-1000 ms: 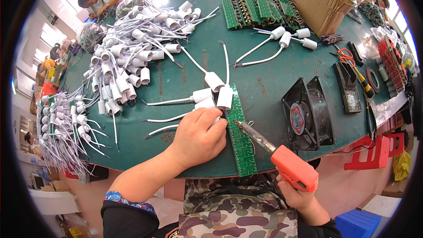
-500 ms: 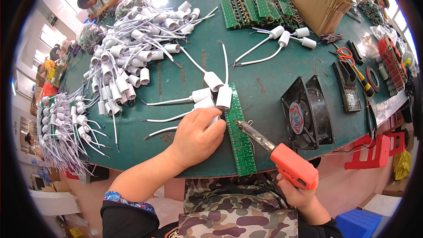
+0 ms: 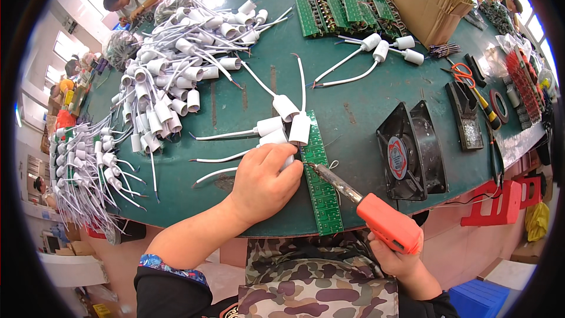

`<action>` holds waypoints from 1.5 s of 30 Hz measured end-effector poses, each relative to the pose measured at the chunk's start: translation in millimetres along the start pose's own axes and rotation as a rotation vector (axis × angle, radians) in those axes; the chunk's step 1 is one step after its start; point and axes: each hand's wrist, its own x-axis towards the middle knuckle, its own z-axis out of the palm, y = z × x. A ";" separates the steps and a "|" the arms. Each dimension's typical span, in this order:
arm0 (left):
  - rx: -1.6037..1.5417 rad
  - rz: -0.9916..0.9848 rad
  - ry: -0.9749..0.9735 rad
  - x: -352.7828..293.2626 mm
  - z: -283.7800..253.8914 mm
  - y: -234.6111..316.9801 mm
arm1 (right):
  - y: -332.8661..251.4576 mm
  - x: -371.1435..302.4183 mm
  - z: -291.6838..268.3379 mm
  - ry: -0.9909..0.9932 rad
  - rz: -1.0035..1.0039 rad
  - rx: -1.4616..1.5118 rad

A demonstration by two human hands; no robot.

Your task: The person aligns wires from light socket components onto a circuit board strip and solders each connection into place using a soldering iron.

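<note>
Broadly, a green table [image 3: 359, 88] bears a circuit strip [image 3: 325, 200]. Right of the strip, a red soldering iron [image 3: 388, 224] sits gripped in the right hand [image 3: 400, 259]; left of the strip, the left hand [image 3: 263, 182] is curled around a half-hidden white socket [image 3: 289, 162].

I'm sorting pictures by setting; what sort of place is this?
Probably an electronics assembly workshop: a red-handled soldering iron in the right hand, a long green circuit board, and a large heap of white wired cylinders.
</note>
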 end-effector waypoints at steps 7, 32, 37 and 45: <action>0.025 0.026 0.011 2.0 -1.5 -0.2 | -3.8 9.1 -3.0 -0.044 -0.055 -0.068; 0.020 0.034 0.016 1.7 -2.5 -2.1 | -29.5 -7.8 -11.3 0.039 0.200 -0.115; 0.031 0.042 0.023 3.2 -2.3 -0.4 | -62.5 -7.9 -12.2 0.290 0.452 0.410; 0.062 0.052 0.033 -2.5 -4.9 3.2 | -74.8 11.4 -24.3 0.454 0.256 0.589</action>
